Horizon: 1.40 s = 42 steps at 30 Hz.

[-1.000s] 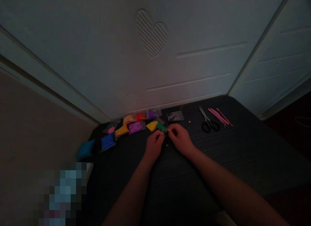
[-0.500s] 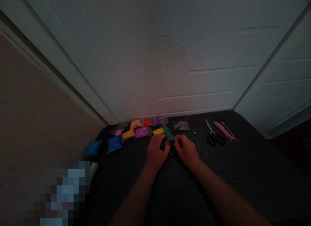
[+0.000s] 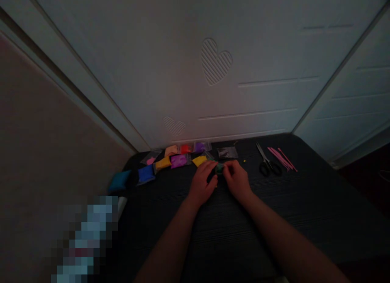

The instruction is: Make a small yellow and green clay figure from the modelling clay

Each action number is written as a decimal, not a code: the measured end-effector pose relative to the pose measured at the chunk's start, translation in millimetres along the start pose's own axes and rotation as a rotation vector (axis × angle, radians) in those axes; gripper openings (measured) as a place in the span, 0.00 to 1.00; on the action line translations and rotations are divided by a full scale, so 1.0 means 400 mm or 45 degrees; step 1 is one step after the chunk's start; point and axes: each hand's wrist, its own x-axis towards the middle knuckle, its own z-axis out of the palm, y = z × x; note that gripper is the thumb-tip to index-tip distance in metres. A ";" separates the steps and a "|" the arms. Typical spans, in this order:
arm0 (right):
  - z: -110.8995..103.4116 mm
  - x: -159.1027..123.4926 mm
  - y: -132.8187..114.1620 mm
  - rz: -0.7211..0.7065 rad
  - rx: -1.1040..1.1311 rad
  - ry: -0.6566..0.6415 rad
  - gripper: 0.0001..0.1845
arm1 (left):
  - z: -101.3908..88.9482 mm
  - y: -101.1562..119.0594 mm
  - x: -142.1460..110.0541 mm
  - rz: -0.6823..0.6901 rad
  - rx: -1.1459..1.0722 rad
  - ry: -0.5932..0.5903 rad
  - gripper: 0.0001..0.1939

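Observation:
A small clear bag of green clay [image 3: 219, 168] is held between my two hands, over the dark table. My left hand [image 3: 202, 183] curls around its left side, thumb and fingers closed toward it. From the other side my right hand [image 3: 238, 178] pinches the bag's edge. Most of the bag is covered by my fingers and the light is dim. A small yellow bit [image 3: 216, 186] lies by my left thumb. Just behind my left fingers is a yellow clay bag [image 3: 199, 160].
Several bagged clays, including a blue bag [image 3: 146, 174] and a magenta bag [image 3: 179, 161], line the back left. A dark bag [image 3: 227, 152], scissors [image 3: 267, 161] and pink modelling tools [image 3: 280, 158] lie along the back right of the table [image 3: 231, 234]. A white wall panel [image 3: 258, 63] stands behind.
My hands have shifted slightly right, and the green bag now shows less, gathered lower between my fingers. The view has tilted a little, moving the table items slightly up.

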 end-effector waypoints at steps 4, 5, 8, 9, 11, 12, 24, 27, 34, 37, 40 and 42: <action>-0.006 0.004 -0.002 0.084 0.106 0.023 0.07 | 0.006 -0.007 0.004 0.006 0.083 -0.015 0.26; -0.006 0.003 -0.002 0.103 0.138 0.020 0.08 | 0.009 -0.011 0.005 0.009 0.108 0.010 0.27; -0.005 0.001 -0.005 0.154 0.257 -0.017 0.09 | 0.012 -0.022 0.006 0.014 0.137 0.068 0.26; -0.005 0.001 -0.005 0.168 0.303 -0.039 0.09 | 0.012 -0.024 0.005 0.013 0.131 0.076 0.25; -0.006 0.002 -0.005 0.195 0.398 -0.093 0.09 | 0.010 -0.025 0.002 0.008 0.104 0.079 0.24; -0.007 0.003 -0.004 0.209 0.446 -0.122 0.09 | 0.009 -0.025 0.001 -0.002 0.086 0.073 0.25; -0.035 0.018 0.010 0.301 0.813 -0.420 0.08 | -0.006 -0.010 -0.003 -0.040 0.006 0.061 0.20; -0.048 0.022 0.006 0.238 0.729 -0.452 0.09 | -0.004 -0.014 -0.003 -0.033 0.036 0.073 0.20; -0.049 0.026 0.007 0.113 0.506 -0.398 0.07 | 0.000 -0.012 -0.003 -0.045 0.089 0.119 0.20; -0.046 0.025 0.012 0.115 0.546 -0.439 0.07 | 0.000 -0.010 -0.004 -0.025 0.085 0.099 0.21; -0.048 0.019 0.010 0.154 0.646 -0.463 0.07 | 0.002 -0.012 -0.005 -0.004 0.092 0.096 0.21; -0.050 0.015 0.006 0.175 0.701 -0.467 0.07 | 0.003 -0.013 -0.004 0.016 0.101 0.111 0.20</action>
